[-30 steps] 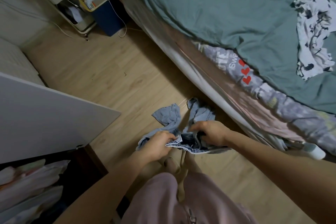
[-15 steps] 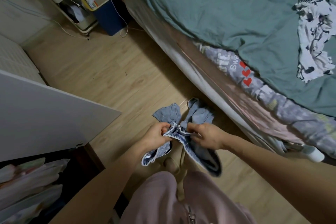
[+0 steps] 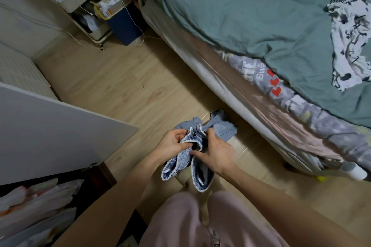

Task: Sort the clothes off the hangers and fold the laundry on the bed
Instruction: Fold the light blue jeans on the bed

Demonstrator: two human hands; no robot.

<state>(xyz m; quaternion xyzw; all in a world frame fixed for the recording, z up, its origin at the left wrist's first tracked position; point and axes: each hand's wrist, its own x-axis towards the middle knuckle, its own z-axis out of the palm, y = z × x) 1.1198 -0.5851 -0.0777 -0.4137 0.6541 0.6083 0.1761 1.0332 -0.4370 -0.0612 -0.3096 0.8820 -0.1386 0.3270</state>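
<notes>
Denim garment (image 3: 190, 154): lifted higher since earlier, waistband folds now hanging lower.
Left hand (image 3: 172, 144): pinching waistband edge.
Right hand (image 3: 215, 152): gripping opposite edge, thumb out.
Bed (image 3: 251, 16): patterned garment (image 3: 349, 32) lying on top.

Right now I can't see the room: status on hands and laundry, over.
Left hand and right hand both grip the denim garment, held above the floor. Bed ahead, patterned garment lying on it. Nothing between.

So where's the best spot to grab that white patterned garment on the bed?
Probably the near lower edge of the white patterned garment, coming from the bedside. It lies crumpled and loose on the green duvet, so any raised fold there should pinch easily.
</notes>
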